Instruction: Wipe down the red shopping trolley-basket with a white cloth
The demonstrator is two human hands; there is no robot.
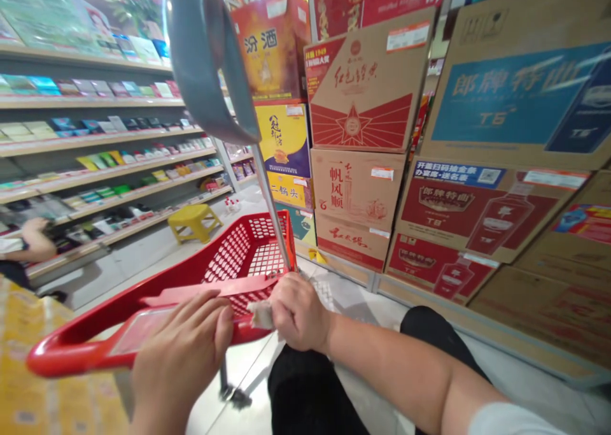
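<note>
A red shopping cart [191,272] with a perforated basket stands in front of me, its handle running across the lower left. My left hand [184,339] rests over the handle, fingers laid across its flat panel. At the handle's right end my right hand [298,311] is closed in a fist, and a crumpled whitish cloth or tissue [260,314] sticks out of it toward the left hand. A metal pole rises from the cart near my right hand, topped by a large grey loop [184,53].
Stacked cartons [358,91] line the right side. Shelves of small packages [109,100] fill the left, with a yellow stool [195,223] before them. Another person's arm [35,241] shows at the far left. Yellow boxes [48,365] stand at lower left.
</note>
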